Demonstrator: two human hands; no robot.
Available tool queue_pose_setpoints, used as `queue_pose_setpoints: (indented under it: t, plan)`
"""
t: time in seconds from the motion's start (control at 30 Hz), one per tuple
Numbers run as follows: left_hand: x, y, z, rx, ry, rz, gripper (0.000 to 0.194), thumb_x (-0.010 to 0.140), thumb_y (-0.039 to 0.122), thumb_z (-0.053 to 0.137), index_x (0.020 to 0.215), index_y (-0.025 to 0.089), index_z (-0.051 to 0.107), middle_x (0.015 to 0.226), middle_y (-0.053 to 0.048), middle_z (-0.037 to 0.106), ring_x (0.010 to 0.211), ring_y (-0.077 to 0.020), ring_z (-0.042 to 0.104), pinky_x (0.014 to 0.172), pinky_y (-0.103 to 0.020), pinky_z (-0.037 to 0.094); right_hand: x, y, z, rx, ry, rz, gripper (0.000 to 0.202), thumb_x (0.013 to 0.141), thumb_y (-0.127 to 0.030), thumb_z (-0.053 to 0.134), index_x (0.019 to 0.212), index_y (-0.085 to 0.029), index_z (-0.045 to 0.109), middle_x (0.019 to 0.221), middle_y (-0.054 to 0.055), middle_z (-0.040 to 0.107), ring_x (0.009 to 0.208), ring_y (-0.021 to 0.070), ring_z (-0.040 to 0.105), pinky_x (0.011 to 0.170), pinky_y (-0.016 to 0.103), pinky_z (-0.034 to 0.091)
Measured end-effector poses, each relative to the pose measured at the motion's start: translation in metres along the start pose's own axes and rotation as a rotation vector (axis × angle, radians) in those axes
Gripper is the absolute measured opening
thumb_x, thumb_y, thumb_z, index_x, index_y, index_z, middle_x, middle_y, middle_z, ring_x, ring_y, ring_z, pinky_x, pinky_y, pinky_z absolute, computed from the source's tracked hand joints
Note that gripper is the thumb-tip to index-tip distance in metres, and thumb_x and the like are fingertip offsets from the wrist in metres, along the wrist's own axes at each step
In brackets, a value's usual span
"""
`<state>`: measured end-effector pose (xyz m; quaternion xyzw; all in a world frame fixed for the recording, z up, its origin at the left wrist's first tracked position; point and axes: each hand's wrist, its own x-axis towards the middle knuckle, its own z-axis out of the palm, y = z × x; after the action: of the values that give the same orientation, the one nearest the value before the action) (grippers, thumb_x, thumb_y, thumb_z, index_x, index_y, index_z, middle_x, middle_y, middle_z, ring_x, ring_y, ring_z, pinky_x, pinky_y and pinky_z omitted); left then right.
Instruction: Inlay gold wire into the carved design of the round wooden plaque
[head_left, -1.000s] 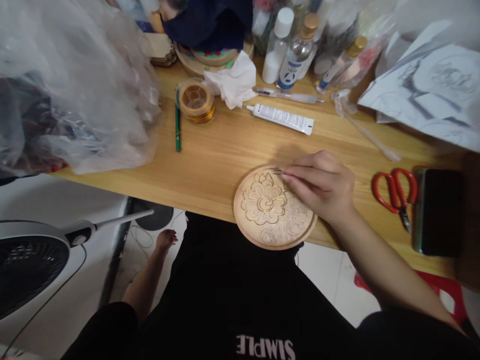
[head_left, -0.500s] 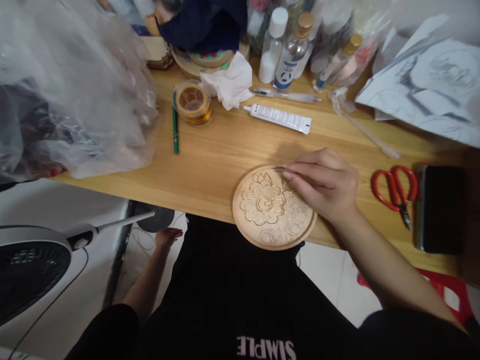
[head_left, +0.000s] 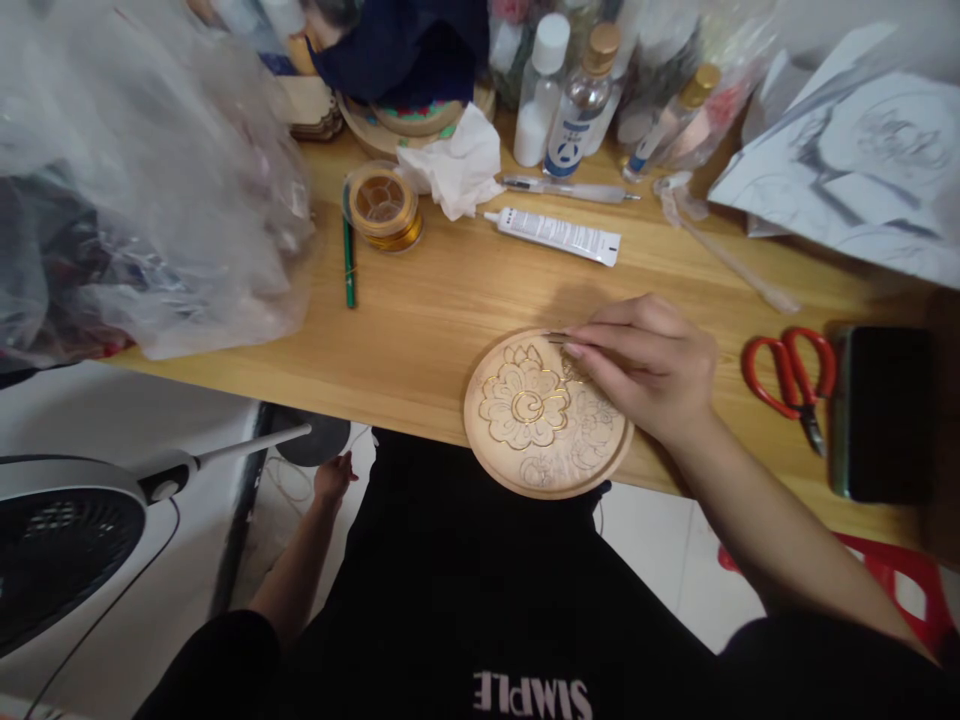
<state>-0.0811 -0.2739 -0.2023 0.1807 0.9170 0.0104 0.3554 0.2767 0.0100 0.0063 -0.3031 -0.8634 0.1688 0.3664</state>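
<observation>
A round wooden plaque (head_left: 517, 465) lies at the table's front edge, with gold wire (head_left: 527, 407) shaped as a flower on its left side and pencil-drawn flowers on the right. My right hand (head_left: 649, 365) rests over the plaque's upper right and pinches thin metal tweezers (head_left: 556, 338), whose tips are at the plaque's top. My left hand (head_left: 335, 477) hangs below table level near the fan, touching nothing I can see. Its fingers look bent, but whether anything is in them is too small to tell.
On the wooden table (head_left: 420, 330) are a gold wire spool (head_left: 384, 208), green pencil (head_left: 349, 250), white tube (head_left: 559, 236), red-handled cutters (head_left: 789, 375) and black phone (head_left: 881, 415). Bottles (head_left: 574, 120) stand behind. Plastic bags (head_left: 172, 200) fill the left; a fan (head_left: 67, 540) is below.
My left hand has risen slightly and its fingers have curled more. My right hand keeps its pinch on the tweezers at nearly the same spot.
</observation>
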Motion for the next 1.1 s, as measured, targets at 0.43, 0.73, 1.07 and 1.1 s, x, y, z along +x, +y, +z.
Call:
queue_pose_setpoints:
  t: [0.43, 0.73, 1.07, 1.1]
  plan:
    - [0.005, 0.005, -0.002, -0.07, -0.095, -0.162, 0.032, 0.094, 0.038, 0.06, 0.114, 0.013, 0.061, 0.112, -0.007, 0.064, 0.098, -0.0194, 0.065, 0.085, -0.039, 0.057, -0.001, 0.003, 0.007, -0.027, -0.142, -0.123, 0.013, 0.087, -0.02, 0.067, 0.097, -0.019, 0.076, 0.085, 0.004, 0.076, 0.068, 0.0159, 0.062, 0.061, 0.031, 0.051]
    - [0.014, 0.001, 0.002, -0.046, -0.068, -0.165, 0.033, 0.095, 0.037, 0.059, 0.119, 0.014, 0.059, 0.114, -0.008, 0.063, 0.098, -0.0187, 0.064, 0.084, -0.038, 0.057, 0.0, 0.003, 0.007, -0.053, -0.164, -0.13, 0.012, 0.087, -0.02, 0.067, 0.095, -0.019, 0.076, 0.086, 0.004, 0.076, 0.068, 0.0155, 0.06, 0.061, 0.03, 0.051]
    - [0.01, 0.008, -0.001, 0.076, -0.105, -0.143, 0.032, 0.094, 0.035, 0.061, 0.118, 0.014, 0.06, 0.118, -0.009, 0.063, 0.103, -0.0201, 0.063, 0.088, -0.04, 0.057, 0.0, 0.001, 0.008, -0.041, -0.177, -0.093, 0.012, 0.088, -0.02, 0.066, 0.094, -0.02, 0.077, 0.086, 0.004, 0.076, 0.069, 0.0157, 0.062, 0.061, 0.03, 0.051]
    - [0.01, 0.008, -0.001, 0.083, -0.106, -0.135, 0.032, 0.094, 0.036, 0.061, 0.119, 0.014, 0.06, 0.118, -0.009, 0.062, 0.103, -0.0203, 0.063, 0.088, -0.04, 0.056, -0.001, 0.001, 0.008, -0.042, -0.174, -0.097, 0.012, 0.088, -0.02, 0.066, 0.095, -0.02, 0.077, 0.086, 0.004, 0.076, 0.069, 0.0158, 0.062, 0.061, 0.03, 0.051]
